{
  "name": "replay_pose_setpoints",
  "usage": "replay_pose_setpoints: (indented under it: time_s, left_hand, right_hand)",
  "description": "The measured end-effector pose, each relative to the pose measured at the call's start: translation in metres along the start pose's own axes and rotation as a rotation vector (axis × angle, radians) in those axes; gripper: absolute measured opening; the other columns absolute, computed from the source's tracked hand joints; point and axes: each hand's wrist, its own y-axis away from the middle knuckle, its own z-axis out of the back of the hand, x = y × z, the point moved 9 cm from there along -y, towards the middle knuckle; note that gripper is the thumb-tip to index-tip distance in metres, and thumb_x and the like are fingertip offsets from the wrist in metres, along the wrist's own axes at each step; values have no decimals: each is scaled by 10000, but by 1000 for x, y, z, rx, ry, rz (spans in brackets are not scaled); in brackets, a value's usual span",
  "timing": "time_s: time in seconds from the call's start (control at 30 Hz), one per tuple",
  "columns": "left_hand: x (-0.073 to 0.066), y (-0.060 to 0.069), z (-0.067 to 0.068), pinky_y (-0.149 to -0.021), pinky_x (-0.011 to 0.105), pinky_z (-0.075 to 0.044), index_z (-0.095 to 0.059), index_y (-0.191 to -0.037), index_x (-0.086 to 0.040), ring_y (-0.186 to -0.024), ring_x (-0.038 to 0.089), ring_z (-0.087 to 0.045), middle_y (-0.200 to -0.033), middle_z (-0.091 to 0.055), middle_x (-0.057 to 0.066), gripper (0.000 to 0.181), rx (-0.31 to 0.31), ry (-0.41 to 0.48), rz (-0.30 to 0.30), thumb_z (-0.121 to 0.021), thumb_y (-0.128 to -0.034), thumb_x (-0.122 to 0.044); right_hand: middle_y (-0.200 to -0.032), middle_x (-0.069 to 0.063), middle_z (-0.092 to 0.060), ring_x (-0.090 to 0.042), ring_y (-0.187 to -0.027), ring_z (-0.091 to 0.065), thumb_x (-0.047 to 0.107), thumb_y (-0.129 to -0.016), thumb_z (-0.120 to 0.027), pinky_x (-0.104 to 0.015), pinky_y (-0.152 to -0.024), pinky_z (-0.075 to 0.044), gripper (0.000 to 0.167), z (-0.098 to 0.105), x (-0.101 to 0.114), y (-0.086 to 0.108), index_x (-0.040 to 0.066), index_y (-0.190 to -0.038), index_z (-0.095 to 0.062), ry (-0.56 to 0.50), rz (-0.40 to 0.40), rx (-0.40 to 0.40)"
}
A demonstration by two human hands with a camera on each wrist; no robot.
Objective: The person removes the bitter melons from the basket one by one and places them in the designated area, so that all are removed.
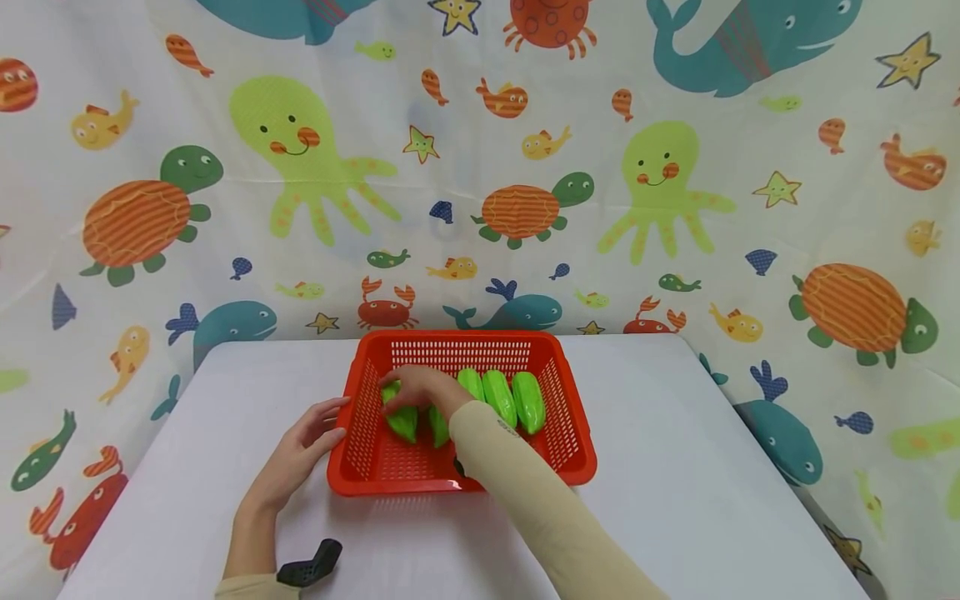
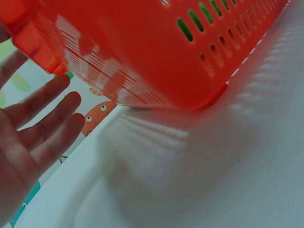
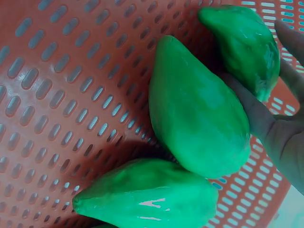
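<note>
A red perforated basket (image 1: pixel 462 336) holds several glossy green papaya-shaped fruits (image 1: pixel 529 403), lying side by side. My right hand (image 1: pixel 423 386) reaches into its left part and grips the leftmost green fruit (image 1: pixel 405 425). In the right wrist view, thumb and fingers lie on either side of that fruit (image 3: pixel 247 47); another fruit (image 3: pixel 194 109) lies beside the thumb. Outside the basket, my left hand (image 1: pixel 300 446) touches the left rim with its fingertips. The left wrist view shows its fingers (image 2: pixel 52 114) mostly straight beside the basket wall (image 2: pixel 142 52).
The basket stands on a white table (image 1: pixel 660 467), with bare tabletop on both sides of it. Behind hangs a white curtain (image 1: pixel 480 242) printed with sea animals. A black strap device (image 1: pixel 311 567) sits on the left wrist.
</note>
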Motion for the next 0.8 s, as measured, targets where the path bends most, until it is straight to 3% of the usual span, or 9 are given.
replay_pose_setpoints:
  time_s: [0.43,0.57,0.8]
  left_hand:
    - [0,-1,-1,-958,469,-500,-394,-1476,-183,-1304,355,-441,-1449,-452,115,538,8,2,-6,-561,-991,-345]
    - [0,-1,-1,-951,452,-508,-388,-1479,-182,-1309,357,-434,-1455,-445,117,547,12,4,1,-564,-989,-347]
    - [-1,0,0,-944,432,-513,-379,-1487,-195,-1305,342,-437,-1464,-436,99,555,13,13,5,-565,-988,-352]
  right_hand:
    - [-1237,26,-598,-160,-1036,-524,202,-883,-735,-357,-964,-482,472,12,4,9,243,-1339,-616,83,23,-22]
    - [-1266,-4,-583,-166,-1040,-516,195,-890,-730,-302,-911,-496,451,24,11,15,217,-1328,-627,100,67,-30]
    - [-1229,1,-574,-171,-988,-537,229,-890,-727,-268,-764,-548,459,41,21,24,228,-1337,-620,16,101,-38]
